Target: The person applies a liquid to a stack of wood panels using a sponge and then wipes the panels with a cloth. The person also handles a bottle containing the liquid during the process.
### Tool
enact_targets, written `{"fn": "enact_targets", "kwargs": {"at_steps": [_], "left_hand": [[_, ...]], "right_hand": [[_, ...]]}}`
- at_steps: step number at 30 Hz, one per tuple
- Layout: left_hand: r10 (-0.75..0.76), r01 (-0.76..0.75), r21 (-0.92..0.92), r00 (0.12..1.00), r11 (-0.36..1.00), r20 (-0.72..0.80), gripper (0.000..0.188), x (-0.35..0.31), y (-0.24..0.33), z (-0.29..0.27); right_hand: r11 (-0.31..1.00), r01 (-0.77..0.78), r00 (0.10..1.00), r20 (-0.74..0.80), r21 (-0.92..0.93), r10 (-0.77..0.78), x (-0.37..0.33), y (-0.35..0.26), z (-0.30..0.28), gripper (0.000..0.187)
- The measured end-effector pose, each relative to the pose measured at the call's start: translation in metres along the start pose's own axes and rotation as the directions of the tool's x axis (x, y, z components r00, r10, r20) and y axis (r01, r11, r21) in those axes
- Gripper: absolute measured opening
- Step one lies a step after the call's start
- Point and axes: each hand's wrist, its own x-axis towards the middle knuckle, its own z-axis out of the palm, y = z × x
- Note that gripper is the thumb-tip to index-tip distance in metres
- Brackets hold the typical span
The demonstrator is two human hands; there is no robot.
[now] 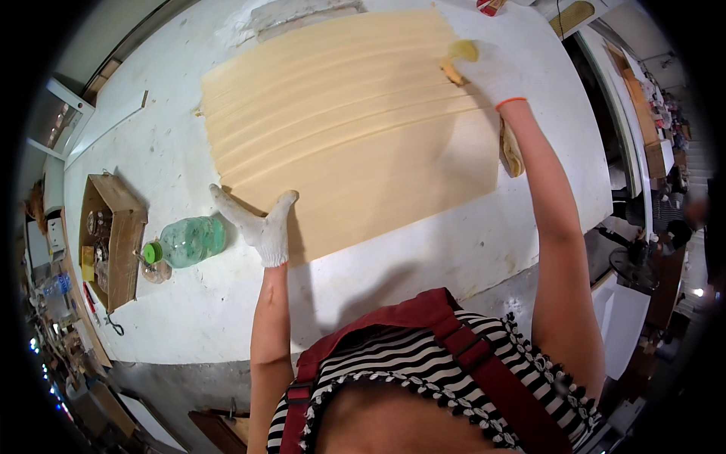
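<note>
In the head view, a broad pale-yellow sheet (386, 174) lies on the white tabletop (197, 318), straight ahead of the person. Several raised ridges run across its upper half from left to right, while the portion closer to the person looks smoother.

The left hand (261, 231), in a white knitted glove, is at the sheet's lower-left edge. Its grip is released, with the thumb and fingers spread wide apart; whether it presses on the sheet cannot be told. The right hand (484, 69), in a white glove with an orange cuff, reaches to the sheet's upper-right side. Its grip is closed around a yellow sponge-like piece (463, 51), whose exact kind cannot be made out. Beside the right forearm, and partly hidden by it, a folded tan cloth (514, 155) lies at the sheet's right edge.

To the left of the left hand, a clear greenish bottle (195, 242) with a green cap (153, 252) lies on its side. Just beyond it stands a cardboard box (128, 246) with small items inside, including a yellow block (88, 263). A small red object (490, 7) sits at the far edge of the view, near the top. The person wears a black-and-white striped top (378, 344) under dark red straps (473, 348).
</note>
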Motion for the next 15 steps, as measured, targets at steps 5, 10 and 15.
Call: {"fn": "enact_targets", "kwargs": {"at_steps": [5,10,15], "left_hand": [[-0.032,0.033,-0.062,0.999,0.998,0.01,0.124,-0.002,0.006,0.001],[-0.039,0.044,-0.151,0.999,0.988,0.034,0.124,0.001,0.011,0.005],[-0.177,0.176,-0.115,0.984,0.978,0.006,0.131,0.002,-0.002,0.0]], "right_hand": [[0.988,-0.112,0.992,0.075,0.108,0.104,-0.014,-0.022,0.018,0.042],[0.966,0.089,0.986,0.114,0.241,-0.119,-0.027,-0.136,0.075,0.037],[0.941,0.149,0.962,0.176,0.303,-0.209,-0.019,-0.11,0.072,0.044]]}}
